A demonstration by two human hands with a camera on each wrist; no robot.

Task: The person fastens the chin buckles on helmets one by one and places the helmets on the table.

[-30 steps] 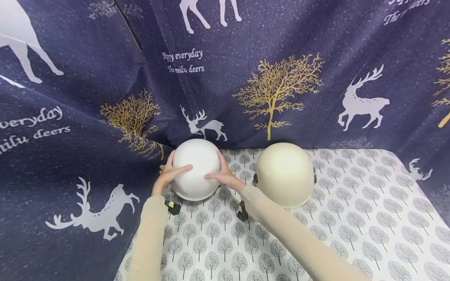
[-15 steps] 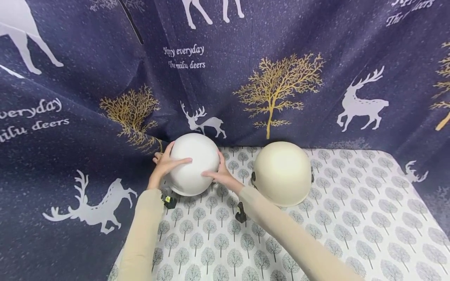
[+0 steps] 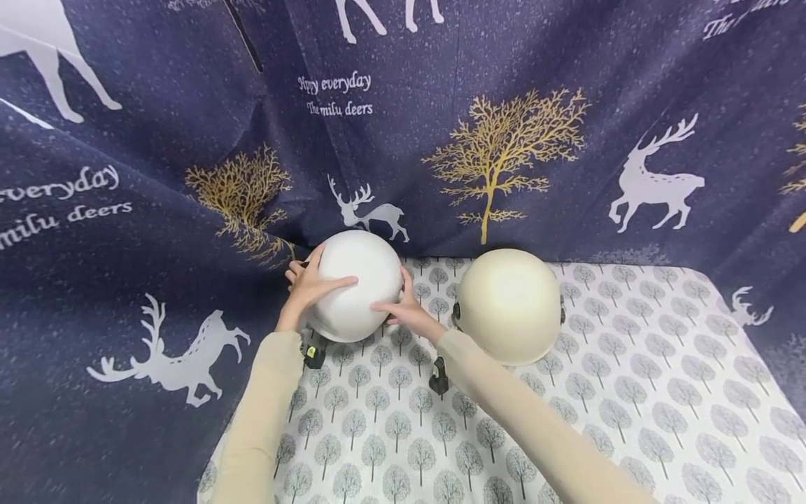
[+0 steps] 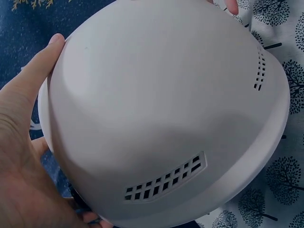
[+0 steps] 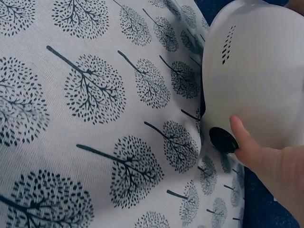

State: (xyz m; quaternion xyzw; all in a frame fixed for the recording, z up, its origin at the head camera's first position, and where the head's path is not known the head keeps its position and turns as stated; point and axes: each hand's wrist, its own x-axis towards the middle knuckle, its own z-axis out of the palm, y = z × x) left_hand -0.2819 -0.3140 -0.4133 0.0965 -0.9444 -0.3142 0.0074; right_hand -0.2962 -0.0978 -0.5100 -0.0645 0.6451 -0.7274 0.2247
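A white helmet [image 3: 359, 280] is at the back left of the table, its smooth dome up. My left hand [image 3: 306, 287] grips its left side, thumb over the shell and fingers round the far side. On the opposite side my right hand [image 3: 409, 311] holds it, thumb across the dome. The left wrist view shows two slotted vents on the helmet [image 4: 156, 109], with the left hand [image 4: 23, 133] at its edge. A round black fitting [image 5: 223, 140] sits beside the right thumb in the right wrist view. The helmet's underside is hidden.
A cream helmet [image 3: 508, 308] with black side fittings rests dome up to the right, close to my right sleeve [image 3: 497, 399]. Dark blue cloth [image 3: 403, 140] with deer and trees hangs behind and to the left. A tree-print cloth [image 3: 390, 434] covers the table.
Both hands have shifted the white helmet slightly away from me, towards the hanging cloth. They keep their hold on its sides. The cream helmet stays in place.
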